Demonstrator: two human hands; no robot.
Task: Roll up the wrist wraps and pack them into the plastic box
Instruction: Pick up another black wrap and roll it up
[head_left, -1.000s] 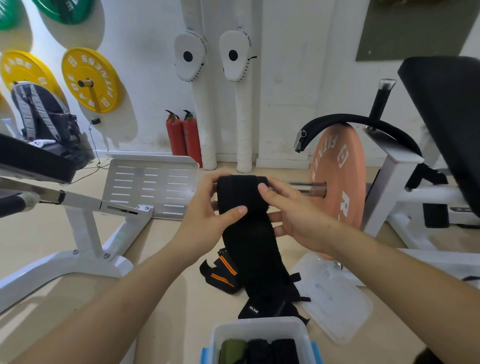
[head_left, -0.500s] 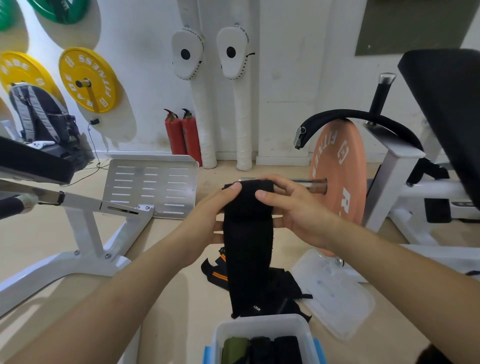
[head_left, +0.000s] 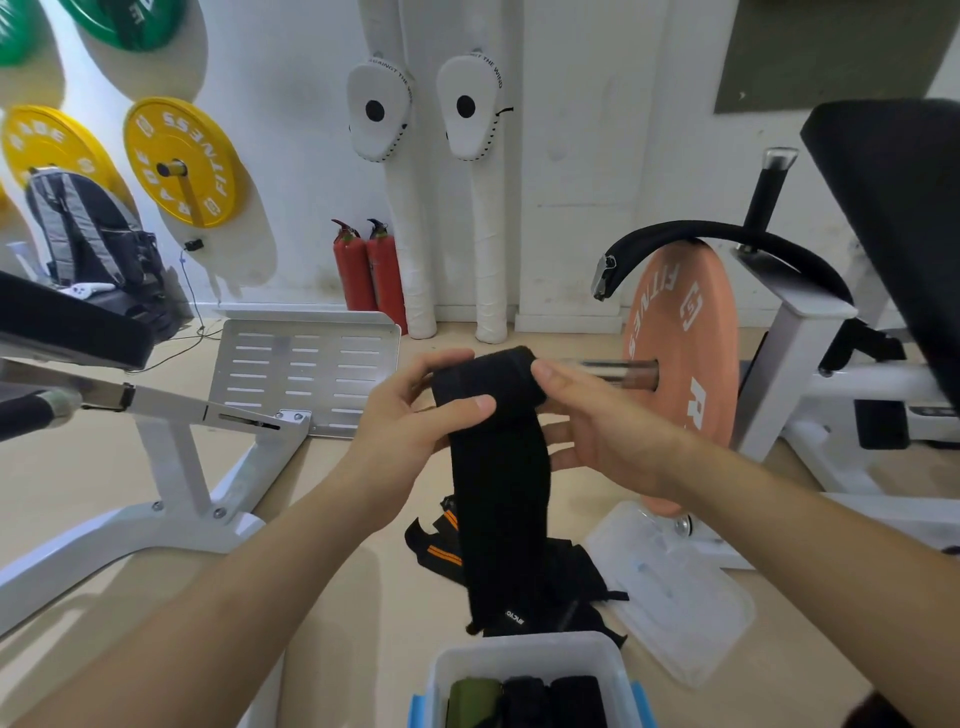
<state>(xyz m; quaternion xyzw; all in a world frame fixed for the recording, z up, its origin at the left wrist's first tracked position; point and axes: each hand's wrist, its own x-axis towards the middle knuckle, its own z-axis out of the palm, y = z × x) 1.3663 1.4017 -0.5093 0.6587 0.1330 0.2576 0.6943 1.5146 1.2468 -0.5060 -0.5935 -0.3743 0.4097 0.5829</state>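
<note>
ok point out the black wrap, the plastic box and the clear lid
black wrap (head_left: 498, 467), head view, the hanging strip
plastic box (head_left: 524, 654), head view, its far rim
clear lid (head_left: 675, 587), head view, its top face

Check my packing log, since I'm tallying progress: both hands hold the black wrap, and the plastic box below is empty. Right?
Not quite: the head view shows the plastic box holding rolled wraps, one green, the others black. Left hand and right hand do hold the black wrap.

black wrist wrap (head_left: 498, 493), top end rolled, hangs near open plastic box (head_left: 519, 652)
</note>
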